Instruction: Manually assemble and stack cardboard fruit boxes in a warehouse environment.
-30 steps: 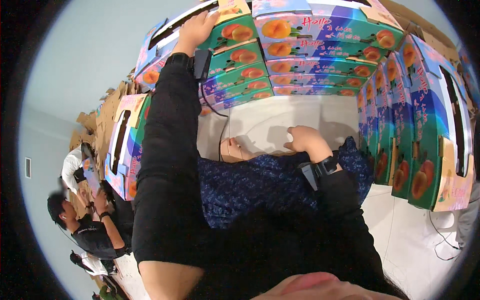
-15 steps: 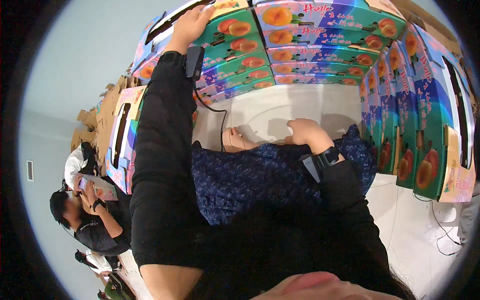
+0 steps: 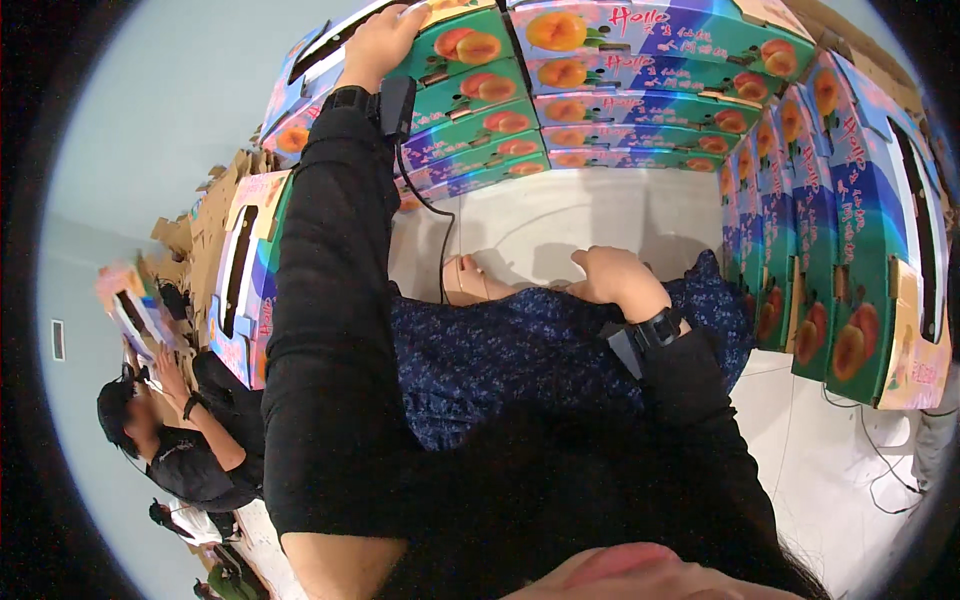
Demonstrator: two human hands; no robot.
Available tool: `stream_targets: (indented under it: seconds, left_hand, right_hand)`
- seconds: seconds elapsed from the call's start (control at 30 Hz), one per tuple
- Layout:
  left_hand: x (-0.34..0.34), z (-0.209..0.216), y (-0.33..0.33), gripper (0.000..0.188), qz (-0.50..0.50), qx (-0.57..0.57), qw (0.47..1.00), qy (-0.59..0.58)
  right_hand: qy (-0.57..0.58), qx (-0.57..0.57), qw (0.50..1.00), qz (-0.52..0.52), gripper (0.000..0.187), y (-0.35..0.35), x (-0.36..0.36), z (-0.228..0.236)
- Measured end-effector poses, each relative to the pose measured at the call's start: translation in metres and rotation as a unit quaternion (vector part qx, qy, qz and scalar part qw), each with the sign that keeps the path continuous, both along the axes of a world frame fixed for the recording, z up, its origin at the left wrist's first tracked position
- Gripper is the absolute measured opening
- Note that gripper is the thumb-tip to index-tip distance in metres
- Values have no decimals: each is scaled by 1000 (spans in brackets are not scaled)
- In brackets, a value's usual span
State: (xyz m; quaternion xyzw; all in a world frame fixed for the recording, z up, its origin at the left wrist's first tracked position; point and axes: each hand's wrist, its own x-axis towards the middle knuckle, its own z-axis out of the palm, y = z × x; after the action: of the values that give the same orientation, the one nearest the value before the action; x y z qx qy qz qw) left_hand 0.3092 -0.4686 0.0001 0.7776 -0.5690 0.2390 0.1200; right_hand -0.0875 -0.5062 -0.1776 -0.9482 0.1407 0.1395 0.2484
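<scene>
At the upper left my left hand (image 3: 381,45) rests on the top of a carton (image 3: 462,42) printed with orange fruit. Its fingers lie along the carton's top edge, beside the dark handle slot, and are not wrapped round anything I can see. My right hand (image 3: 622,277) hovers over my lap, loosely closed, with the thumb pointing left and nothing visible in it. Part of its fingers is hidden beneath the hand. Below it spreads dark blue patterned cloth (image 3: 500,350). A bare foot (image 3: 474,280) shows past the cloth's edge.
More fruit cartons (image 3: 640,75) are stacked ahead, and another row (image 3: 850,240) stands on the right. A single carton (image 3: 245,270) sits by my left arm. A black cable (image 3: 445,240) hangs from my left wrist. Another person (image 3: 190,450) handles a carton (image 3: 138,308) at the far left.
My left hand has shifted slightly left along the carton top. My right hand has moved a little right and down, its wrist turning. The person at far left has raised a carton.
</scene>
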Motion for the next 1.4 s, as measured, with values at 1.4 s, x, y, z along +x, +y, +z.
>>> stream_targets:
  seconds: [1.4]
  left_hand:
    - [36,-90,374,87,539,12,827,162]
  right_hand:
    - [126,1,992,22,67,-19,6,-59]
